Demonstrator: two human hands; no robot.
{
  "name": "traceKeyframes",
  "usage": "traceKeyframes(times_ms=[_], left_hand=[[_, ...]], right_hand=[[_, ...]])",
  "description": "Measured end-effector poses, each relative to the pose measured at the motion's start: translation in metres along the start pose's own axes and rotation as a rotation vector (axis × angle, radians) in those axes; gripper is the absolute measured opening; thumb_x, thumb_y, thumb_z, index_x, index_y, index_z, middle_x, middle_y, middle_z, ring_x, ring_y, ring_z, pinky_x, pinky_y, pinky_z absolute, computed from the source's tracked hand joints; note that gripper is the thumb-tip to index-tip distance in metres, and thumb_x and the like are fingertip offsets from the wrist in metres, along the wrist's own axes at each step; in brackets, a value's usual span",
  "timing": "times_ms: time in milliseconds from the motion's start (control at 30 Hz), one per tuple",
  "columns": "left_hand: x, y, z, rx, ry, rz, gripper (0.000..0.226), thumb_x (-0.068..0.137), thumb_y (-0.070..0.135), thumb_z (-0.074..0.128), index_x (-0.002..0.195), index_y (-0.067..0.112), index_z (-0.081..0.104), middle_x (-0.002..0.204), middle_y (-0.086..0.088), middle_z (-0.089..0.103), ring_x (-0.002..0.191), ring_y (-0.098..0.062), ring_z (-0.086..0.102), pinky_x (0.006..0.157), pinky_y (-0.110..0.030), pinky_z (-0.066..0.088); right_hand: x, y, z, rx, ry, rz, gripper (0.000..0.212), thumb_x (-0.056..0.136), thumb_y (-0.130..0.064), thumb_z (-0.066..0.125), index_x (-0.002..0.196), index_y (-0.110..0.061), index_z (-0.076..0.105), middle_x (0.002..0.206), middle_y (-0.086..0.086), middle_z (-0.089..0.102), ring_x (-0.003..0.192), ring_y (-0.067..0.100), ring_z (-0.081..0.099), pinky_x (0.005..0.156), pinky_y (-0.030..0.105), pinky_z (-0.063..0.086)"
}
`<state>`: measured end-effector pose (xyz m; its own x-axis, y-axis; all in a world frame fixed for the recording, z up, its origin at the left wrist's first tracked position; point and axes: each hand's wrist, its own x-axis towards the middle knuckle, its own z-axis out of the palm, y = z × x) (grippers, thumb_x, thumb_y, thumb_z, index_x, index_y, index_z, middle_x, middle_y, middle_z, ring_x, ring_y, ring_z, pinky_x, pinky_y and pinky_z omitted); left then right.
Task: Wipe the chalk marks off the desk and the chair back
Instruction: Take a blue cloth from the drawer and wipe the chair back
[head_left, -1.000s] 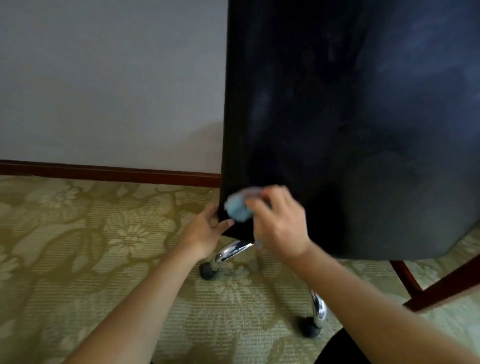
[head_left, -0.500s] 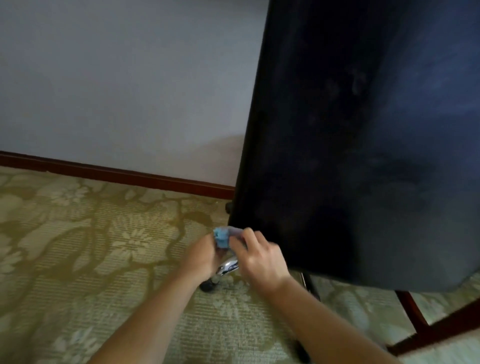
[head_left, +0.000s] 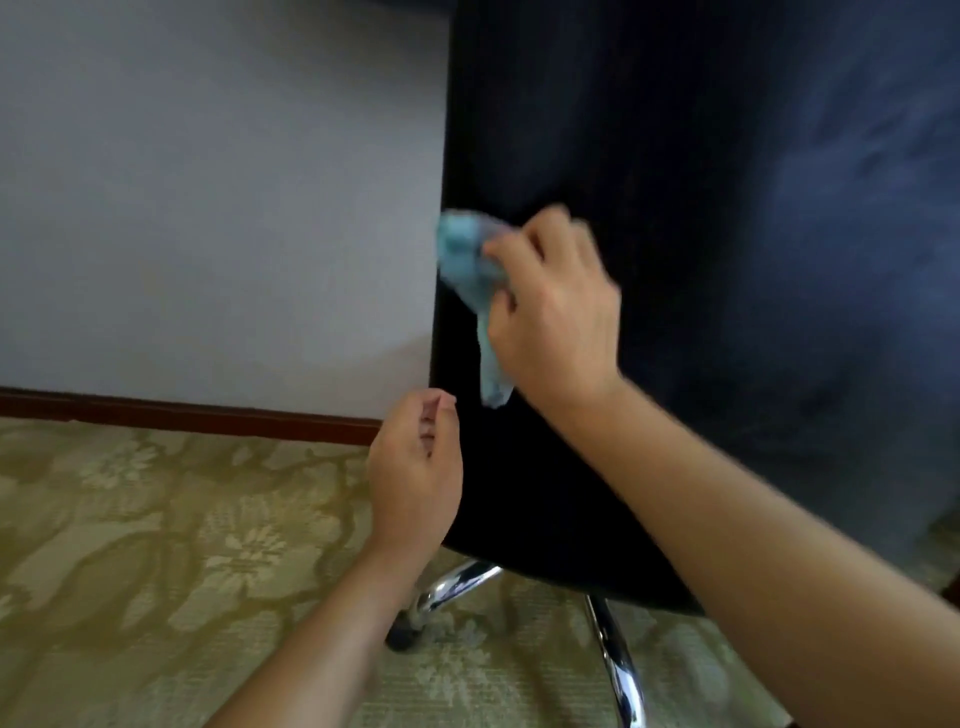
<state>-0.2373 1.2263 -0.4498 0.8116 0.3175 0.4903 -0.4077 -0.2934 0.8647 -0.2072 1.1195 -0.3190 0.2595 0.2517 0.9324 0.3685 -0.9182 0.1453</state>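
The right hand (head_left: 553, 312) is gripping a bunched light-blue cloth (head_left: 470, 273) and pressing it against the dark chair back (head_left: 675, 260), close to the back's left edge. To my eye this is the chair-back wiping step. To do it well: keep the wad flat on the fabric, pull long overlapping strokes from the edge at 9 o'clock toward 3 o'clock, and refold to a clean face when it is loading up. The hazy pale patches at 2 to 3 o'clock on the back look like chalk smear, though blur makes that uncertain; they probably need passes too.

Pose: the right forearm is coming in from 4 o'clock, wrist bent up, knuckles facing me, fingers curled round the cloth, a tail of cloth hanging below the palm toward 6 o'clock.

The left hand (head_left: 415, 467) is hovering just beside the lower left edge of the back, fingers loosely curled, holding nothing; touching or not, I cannot tell. It could be bracing the chair, since the chrome base (head_left: 457, 587) is sitting on castors on the patterned carpet (head_left: 156, 519) and may be rolling under pressure.

The desk is not in view.
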Motion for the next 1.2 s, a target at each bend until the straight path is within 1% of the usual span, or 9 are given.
traceKeyframes(times_ms=[100, 200, 433, 600, 767, 867, 967, 1067, 1200], left_hand=[[0.015, 0.027, 0.002, 0.095, 0.038, 0.111, 0.008, 0.098, 0.016, 0.057, 0.102, 0.020, 0.062, 0.093, 0.011, 0.064, 0.080, -0.004, 0.061, 0.072, -0.011, 0.043], [0.020, 0.041, -0.004, 0.159, -0.030, 0.223, 0.015, 0.094, 0.015, 0.058, 0.107, 0.021, 0.062, 0.096, 0.018, 0.056, 0.091, 0.001, 0.058, 0.074, -0.004, 0.042], [0.047, 0.123, 0.025, 0.061, -0.141, 0.409, 0.033, 0.092, 0.008, 0.061, 0.123, 0.021, 0.061, 0.112, 0.012, 0.061, 0.101, -0.003, 0.060, 0.090, -0.022, 0.050], [0.066, 0.212, 0.053, -0.017, -0.095, 0.662, 0.031, 0.093, 0.011, 0.056, 0.124, 0.018, 0.062, 0.117, 0.011, 0.057, 0.107, -0.002, 0.056, 0.096, -0.010, 0.041], [0.056, 0.239, 0.081, -0.159, 0.005, 0.697, 0.029, 0.086, 0.011, 0.055, 0.113, 0.016, 0.063, 0.112, 0.011, 0.057, 0.101, 0.000, 0.054, 0.091, -0.008, 0.040], [0.031, 0.228, 0.100, -0.084, -0.132, 0.682, 0.026, 0.089, 0.019, 0.054, 0.113, 0.028, 0.059, 0.112, 0.021, 0.052, 0.102, 0.007, 0.052, 0.091, -0.002, 0.036], [0.024, 0.214, 0.114, 0.029, -0.262, 0.686, 0.028, 0.087, 0.011, 0.065, 0.110, 0.026, 0.063, 0.110, 0.023, 0.050, 0.101, 0.009, 0.047, 0.090, 0.003, 0.032], [0.036, 0.216, 0.118, 0.016, -0.301, 0.682, 0.029, 0.085, 0.010, 0.066, 0.110, 0.023, 0.063, 0.110, 0.015, 0.056, 0.100, 0.003, 0.049, 0.088, 0.000, 0.034], [0.043, 0.236, 0.117, 0.020, -0.354, 0.694, 0.038, 0.087, 0.030, 0.052, 0.124, 0.039, 0.049, 0.112, 0.032, 0.041, 0.104, 0.017, 0.046, 0.079, -0.001, 0.035]], right_hand=[[-0.070, 0.005, -0.003, 0.062, -0.235, -0.233, 0.014, 0.083, -0.011, 0.058, 0.088, -0.008, 0.071, 0.088, 0.013, 0.064, 0.074, 0.032, 0.057, 0.052, 0.038, 0.047], [-0.115, 0.028, -0.019, 0.067, -0.434, -0.359, 0.015, 0.087, -0.009, 0.056, 0.085, -0.011, 0.071, 0.089, 0.006, 0.065, 0.071, 0.026, 0.055, 0.056, 0.037, 0.049], [0.054, 0.077, -0.082, -0.052, -0.045, -0.328, 0.013, 0.079, -0.005, 0.057, 0.081, -0.010, 0.069, 0.084, 0.011, 0.061, 0.072, 0.029, 0.054, 0.051, 0.035, 0.041], [0.144, 0.111, -0.132, -0.181, 0.286, -0.193, 0.019, 0.083, 0.005, 0.051, 0.079, -0.004, 0.068, 0.085, 0.013, 0.061, 0.072, 0.028, 0.050, 0.060, 0.037, 0.044], [0.016, 0.136, -0.109, -0.074, 0.088, -0.019, 0.010, 0.094, -0.016, 0.064, 0.091, -0.008, 0.069, 0.098, 0.007, 0.062, 0.078, 0.023, 0.051, 0.064, 0.038, 0.046], [-0.071, 0.136, -0.097, -0.029, -0.089, 0.026, 0.018, 0.097, -0.024, 0.060, 0.112, -0.017, 0.064, 0.106, 0.000, 0.056, 0.081, 0.015, 0.048, 0.069, 0.030, 0.047], [-0.081, 0.145, -0.109, -0.058, -0.204, -0.050, 0.024, 0.095, -0.027, 0.056, 0.117, -0.018, 0.060, 0.105, 0.000, 0.052, 0.080, 0.015, 0.046, 0.073, 0.027, 0.046], [-0.030, 0.159, -0.140, -0.075, -0.098, -0.017, 0.014, 0.087, -0.011, 0.057, 0.097, -0.009, 0.067, 0.092, 0.005, 0.054, 0.075, 0.023, 0.049, 0.068, 0.033, 0.048], [0.056, 0.183, -0.185, -0.188, 0.228, 0.159, 0.021, 0.075, -0.001, 0.056, 0.090, -0.006, 0.069, 0.089, 0.009, 0.057, 0.080, 0.025, 0.055, 0.065, 0.029, 0.046]])
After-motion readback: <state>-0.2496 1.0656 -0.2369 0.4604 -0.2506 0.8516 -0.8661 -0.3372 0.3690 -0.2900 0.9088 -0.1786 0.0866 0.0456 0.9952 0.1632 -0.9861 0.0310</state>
